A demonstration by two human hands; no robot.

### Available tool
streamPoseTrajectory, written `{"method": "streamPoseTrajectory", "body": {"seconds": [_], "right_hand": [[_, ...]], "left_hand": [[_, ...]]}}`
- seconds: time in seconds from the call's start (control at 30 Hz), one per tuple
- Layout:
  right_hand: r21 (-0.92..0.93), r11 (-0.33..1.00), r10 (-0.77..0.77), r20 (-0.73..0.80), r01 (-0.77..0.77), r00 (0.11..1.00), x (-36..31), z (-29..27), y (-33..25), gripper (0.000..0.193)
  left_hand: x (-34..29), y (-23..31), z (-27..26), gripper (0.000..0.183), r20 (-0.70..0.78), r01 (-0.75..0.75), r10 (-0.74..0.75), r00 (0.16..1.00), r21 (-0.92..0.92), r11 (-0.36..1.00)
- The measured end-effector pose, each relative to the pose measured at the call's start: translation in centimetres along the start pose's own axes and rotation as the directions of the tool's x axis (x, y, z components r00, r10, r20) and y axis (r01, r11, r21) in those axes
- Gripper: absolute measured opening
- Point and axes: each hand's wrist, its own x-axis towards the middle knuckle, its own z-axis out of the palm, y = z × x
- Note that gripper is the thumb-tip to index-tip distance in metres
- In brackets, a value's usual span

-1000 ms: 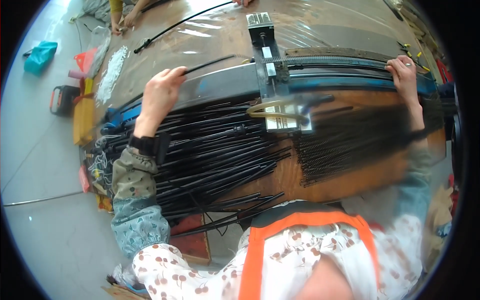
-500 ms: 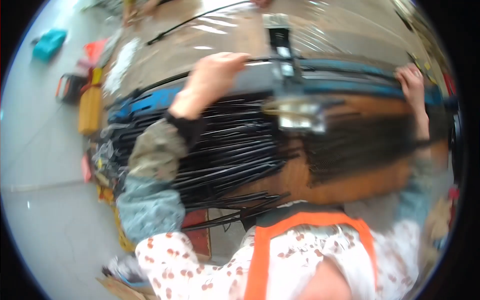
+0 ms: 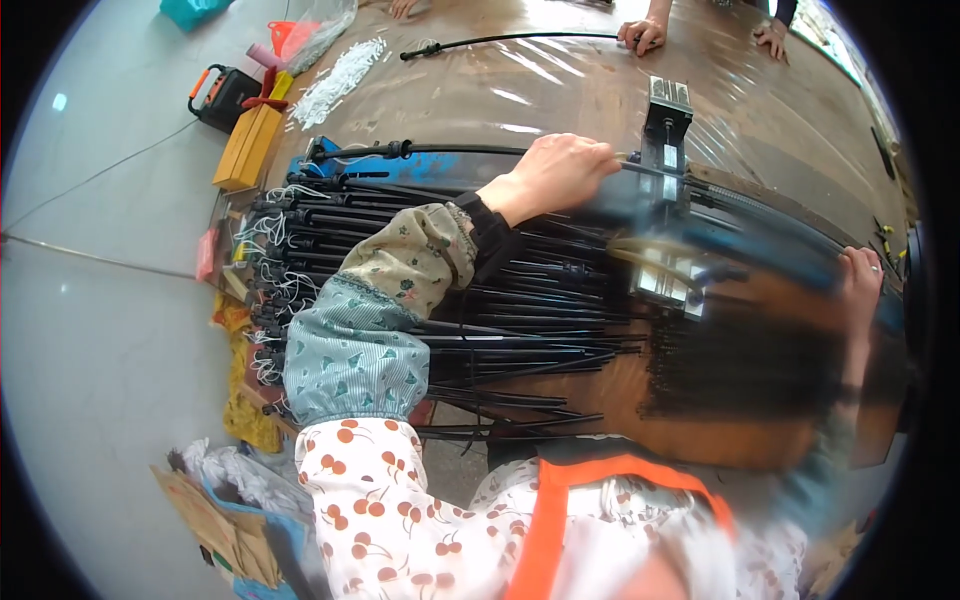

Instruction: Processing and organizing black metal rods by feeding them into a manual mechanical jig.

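My left hand (image 3: 558,176) snug round the rod (image 3: 460,149), short of the fixture (image 3: 664,158); right hand (image 3: 861,272), grip unclear, near the table edge (image 3: 882,438).

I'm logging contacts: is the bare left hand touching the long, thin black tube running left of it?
Touching: the head view shows the left hand closed on the black tube, which disappears into its grip.

We look down from the person's head, through the left of two side-by-side fisheye cameras, facing out across the table (image 3: 480,110). We sit near the left hand (image 3: 560,175) and right hand (image 3: 862,278), with the floor (image 3: 110,340) filling our left side.
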Motion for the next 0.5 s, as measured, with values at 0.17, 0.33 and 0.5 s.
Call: {"method": "streamPoseTrajectory", "body": {"seconds": [0.17,0.33,0.5], "right_hand": [[-0.172,0.976,-0.138,-0.015,0.133,0.99,-0.3,-2.5,-4.8,0.035],[-0.03,0.979,-0.205,-0.035,0.204,0.978,-1.6,-2.0,-14.7,0.027],[0.13,0.984,-0.122,-0.021,0.124,0.992,-2.6,-2.5,-17.5,0.028]], "left_hand": [[1.3,-0.3,0.9,0.02,0.038,-0.09,0.089,0.995,0.037,0.995],[1.0,0.2,1.8,0.017,-0.015,0.02,-0.018,1.0,0.131,0.991],[1.6,1.9,0.9,0.016,0.027,0.071,-0.074,0.997,0.106,0.992]]}}
